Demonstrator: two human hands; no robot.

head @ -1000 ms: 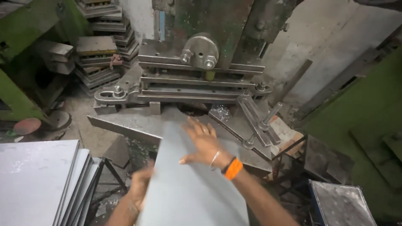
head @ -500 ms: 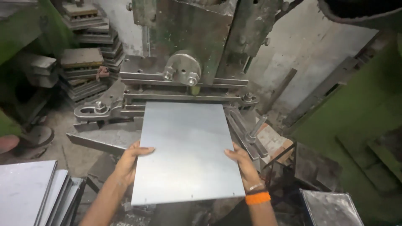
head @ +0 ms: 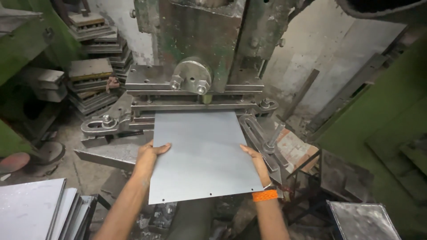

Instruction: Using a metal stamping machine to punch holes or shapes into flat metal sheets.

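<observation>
Two hands grip one grey metal sheet (head: 202, 155): the left hand (head: 149, 153) clasps its left edge, the right hand (head: 254, 158) its right edge. Its far edge already lies under the press head (head: 195, 80) on the press bed (head: 106, 153); pressing seems not yet done.

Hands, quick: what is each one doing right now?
Left hand: gripping the left edge of the grey metal sheet, thumb on top.
Right hand: gripping the sheet's right edge.
</observation>
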